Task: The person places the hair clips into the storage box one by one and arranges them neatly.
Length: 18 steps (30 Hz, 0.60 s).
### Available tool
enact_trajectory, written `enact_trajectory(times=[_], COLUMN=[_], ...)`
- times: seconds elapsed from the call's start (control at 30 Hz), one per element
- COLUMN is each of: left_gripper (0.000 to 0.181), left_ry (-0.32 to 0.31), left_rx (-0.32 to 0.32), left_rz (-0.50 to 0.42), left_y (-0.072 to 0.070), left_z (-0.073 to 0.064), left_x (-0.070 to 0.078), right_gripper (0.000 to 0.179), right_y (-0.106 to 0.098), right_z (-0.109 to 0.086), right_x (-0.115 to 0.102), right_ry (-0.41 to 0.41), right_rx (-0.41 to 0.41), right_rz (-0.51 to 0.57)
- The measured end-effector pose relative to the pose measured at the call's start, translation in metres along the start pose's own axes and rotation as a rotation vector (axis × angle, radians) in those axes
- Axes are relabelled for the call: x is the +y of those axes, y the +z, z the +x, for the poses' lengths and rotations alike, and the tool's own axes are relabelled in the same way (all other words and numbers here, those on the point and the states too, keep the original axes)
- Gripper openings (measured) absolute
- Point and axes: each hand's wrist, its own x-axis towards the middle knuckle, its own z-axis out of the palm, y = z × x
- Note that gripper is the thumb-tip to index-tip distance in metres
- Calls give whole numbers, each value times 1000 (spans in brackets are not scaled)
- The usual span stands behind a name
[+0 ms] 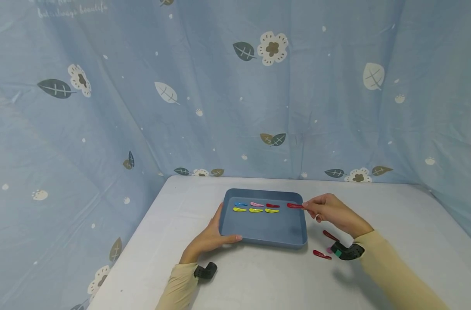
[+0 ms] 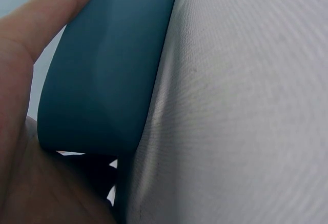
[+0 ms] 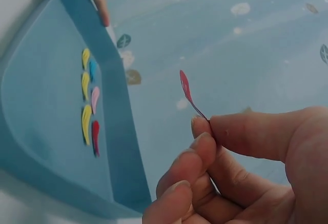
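Right hand: thumb and fingertips pinch a clip by one end; I see this right hand (image 1: 332,212) at the tray's right edge.
Pinched red clip: this red clip (image 1: 295,206) juts leftward out of the fingertips, its broad end leading; from above it shows against the tray's right end, though how high it hangs I can't tell.
Long axis: runs left to right, roughly in line with the far row, whose dark red clip (image 1: 273,205) lies nearest, just left of the grip.
Far row: left beyond that dark red one, a pink clip (image 1: 257,204), then a blue clip (image 1: 241,204).
Yellow row: three yellow clips (image 1: 255,210), left of the pinch and slightly nearer the person.
Tray: the blue tray (image 1: 258,230) spreads left and nearward from the grip.
Left hand: well left of the pinch, the left hand (image 1: 209,237) braces the near left corner, thumb and fingers straight; the right is plainly closer to the rows.
Loose clips: two red clips (image 1: 322,255) lie nearward of the grip, outside the tray, a pink piece (image 1: 329,250) between them, partly hidden.
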Motion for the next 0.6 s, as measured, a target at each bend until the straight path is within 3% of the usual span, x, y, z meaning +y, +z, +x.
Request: enact_trajectory(times=[0.6], left_gripper=[136], left_ry=[6], left_rx=[2], left_rz=[13], left_y=[1], left_z=[2], left_x=[-3], right_gripper=[28], right_y=[33], right_z=[32], right_x=[-13], right_ry=[-5], right_rx=[-61], right_rz=[144])
